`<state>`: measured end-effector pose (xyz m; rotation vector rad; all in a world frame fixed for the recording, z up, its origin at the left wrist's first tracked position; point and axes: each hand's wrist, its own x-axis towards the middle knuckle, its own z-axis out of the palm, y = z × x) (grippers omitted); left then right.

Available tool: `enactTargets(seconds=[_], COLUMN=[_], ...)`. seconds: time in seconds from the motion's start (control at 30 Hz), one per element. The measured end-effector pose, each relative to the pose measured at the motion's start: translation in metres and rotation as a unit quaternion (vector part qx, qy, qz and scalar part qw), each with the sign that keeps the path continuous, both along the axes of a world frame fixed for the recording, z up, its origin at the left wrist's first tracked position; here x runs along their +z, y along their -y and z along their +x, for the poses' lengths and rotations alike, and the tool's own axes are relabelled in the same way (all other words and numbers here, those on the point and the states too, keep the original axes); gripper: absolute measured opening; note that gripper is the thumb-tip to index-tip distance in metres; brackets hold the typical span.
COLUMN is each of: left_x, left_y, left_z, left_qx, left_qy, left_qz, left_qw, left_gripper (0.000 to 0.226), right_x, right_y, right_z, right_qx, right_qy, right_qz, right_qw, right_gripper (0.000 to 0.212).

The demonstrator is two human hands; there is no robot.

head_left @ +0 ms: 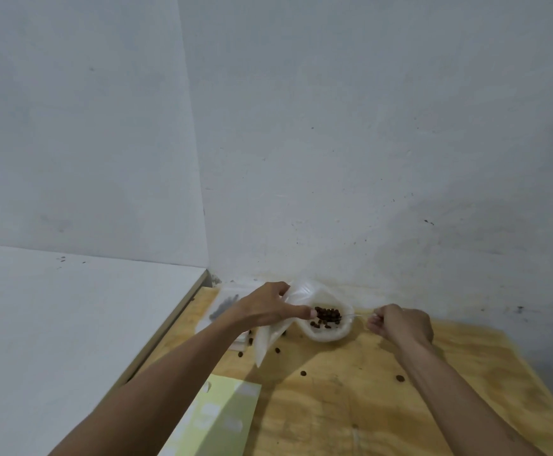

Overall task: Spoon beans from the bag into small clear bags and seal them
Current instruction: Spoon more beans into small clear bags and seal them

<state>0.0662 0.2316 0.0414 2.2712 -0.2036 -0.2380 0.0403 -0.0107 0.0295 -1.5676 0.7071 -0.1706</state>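
Wall (367, 126): pale grey, scuffed, fills the upper view; forms a corner above the bag.

Worktop (350, 406): bare plywood, butting against the wall. A white slab (54, 324) adjoins it left of the bag.

Card (215, 419): pale yellow-green sheet, on the worktop nearer the camera than the bag, to its left.

Bag (329, 334): white, translucent, mouth rolled open, sitting on the worktop against the wall. Beans (327, 315), dark brown, lie heaped inside it.

Small bag (270, 337): clear, limp, hanging just left of the bag, its lower end near the worktop.

Left hand (265, 307): just left of the bag, fingers curled round the small bag's upper edge, thumb stretched toward the beans. Grip closed on the plastic.

Right hand (400, 325): just right of the bag, fingers curled into a near-fist round a thin clear handle, probably a spoon (354, 314), which reaches across the bag's rim to the beans. The bowl end is blurred.

Grey-marked packet (222, 307): left of the bag, partly under the left wrist; contents unclear.

Loose beans (303, 373): several scattered on the worktop in front of the bag.
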Motion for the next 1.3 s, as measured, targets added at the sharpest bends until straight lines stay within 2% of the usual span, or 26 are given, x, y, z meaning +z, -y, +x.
enactTargets(seconds=[0.07, 0.2, 0.37, 0.57, 0.67, 0.8, 0.97, 1.1, 1.23, 1.3], left_x=[-0.001, -0.006, -0.009, -0.009, -0.006, -0.001, -0.005, -0.006, -0.006, -0.004], left_y=[-0.003, -0.003, -0.001, 0.003, 0.006, 0.008, 0.003, 0.0, 0.006, 0.01], left_z=[0.0, 0.0, -0.005, -0.005, -0.006, -0.007, -0.005, -0.009, -0.01, -0.01], left_qx=[0.001, 0.02, 0.025, 0.02, 0.013, 0.017, 0.026, 0.016, 0.005, -0.001], left_qy=[0.014, 0.03, 0.028, 0.028, 0.035, 0.03, -0.018, -0.029, -0.046, -0.046], left_qz=[0.008, 0.004, 0.031, 0.035, 0.033, 0.036, -0.014, -0.073, -0.078, -0.056], left_qw=[1.0, 0.999, 0.999, 0.999, 0.999, 0.999, 0.999, 0.997, 0.996, 0.997], left_gripper=[0.066, 0.08, 0.082, 0.099, 0.098, 0.096, 0.08, 0.066, 0.082, 0.067], right_x=[0.008, 0.027, 0.057, 0.079, 0.081, 0.084, 0.084, 0.057, 0.014, 0.002], right_y=[0.004, 0.013, 0.019, 0.008, -0.005, -0.021, -0.02, -0.011, -0.015, -0.016], right_z=[0.001, 0.004, 0.008, 0.01, 0.006, -0.004, -0.008, -0.011, -0.012, -0.011], right_qx=[0.002, 0.018, 0.042, 0.089, 0.126, 0.174, 0.138, 0.12, 0.119, 0.114], right_qy=[0.009, 0.035, 0.069, 0.101, 0.121, 0.189, 0.256, 0.225, 0.17, 0.141], right_qz=[-0.003, -0.004, -0.015, -0.059, -0.135, -0.233, -0.336, -0.39, -0.389, -0.382], right_qw=[1.0, 0.999, 0.997, 0.989, 0.975, 0.938, 0.896, 0.885, 0.898, 0.906], right_gripper=[0.012, 0.008, 0.009, 0.012, 0.013, 0.021, 0.025, 0.026, 0.028, 0.025])
